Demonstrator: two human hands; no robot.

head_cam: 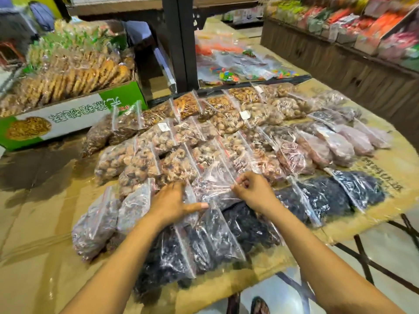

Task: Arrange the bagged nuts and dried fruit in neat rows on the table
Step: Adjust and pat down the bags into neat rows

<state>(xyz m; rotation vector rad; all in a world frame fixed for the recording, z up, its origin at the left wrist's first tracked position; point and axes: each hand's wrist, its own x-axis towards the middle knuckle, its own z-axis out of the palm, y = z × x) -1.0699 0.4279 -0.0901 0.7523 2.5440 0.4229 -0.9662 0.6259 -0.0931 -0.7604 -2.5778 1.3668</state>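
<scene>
Several clear zip bags of nuts and dried fruit lie in slanted rows on a cardboard-covered table. Tan walnut bags fill the middle rows, pinkish bags lie at the right, and dark dried-fruit bags run along the near row. My right hand pinches the top edge of a bag of dark reddish fruit in the centre. My left hand lies flat, fingers spread, pressing on the bags just left of it.
A green and white carton of biscuits stands at the back left. A black metal post rises behind the bags, with candy packets beyond it. A wooden display shelf runs along the right. The table's folding legs show at the near right edge.
</scene>
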